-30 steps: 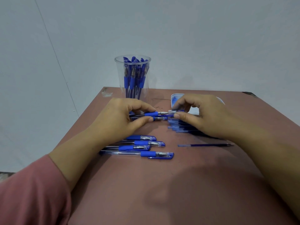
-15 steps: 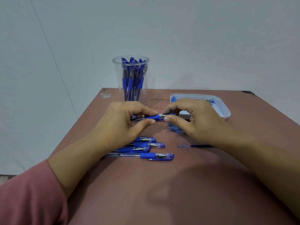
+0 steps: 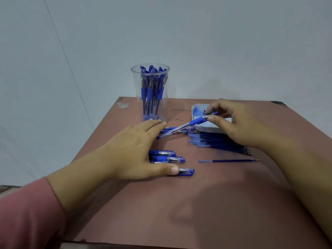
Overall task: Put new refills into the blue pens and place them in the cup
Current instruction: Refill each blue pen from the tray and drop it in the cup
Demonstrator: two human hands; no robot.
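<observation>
My right hand [image 3: 235,123] pinches a blue pen [image 3: 181,127] by its tip end; the pen slants down to the left above the table. My left hand [image 3: 136,150] lies flat with straight fingers over a row of blue pens [image 3: 167,159] on the table. A clear plastic cup [image 3: 150,92] holding several blue pens stands at the back. Several dark blue refills [image 3: 221,142] lie in a pile under my right hand. One single refill [image 3: 230,161] lies apart, nearer to me.
A shallow white tray [image 3: 197,112] with blue ink stains sits at the back right, partly behind my right hand. The brown table [image 3: 197,203] ends at a far edge just behind the cup. A pale wall stands behind it.
My left hand let go of the pen and spread flat over the pens on the table. My right hand lifted the pen's tip end up and to the right.
</observation>
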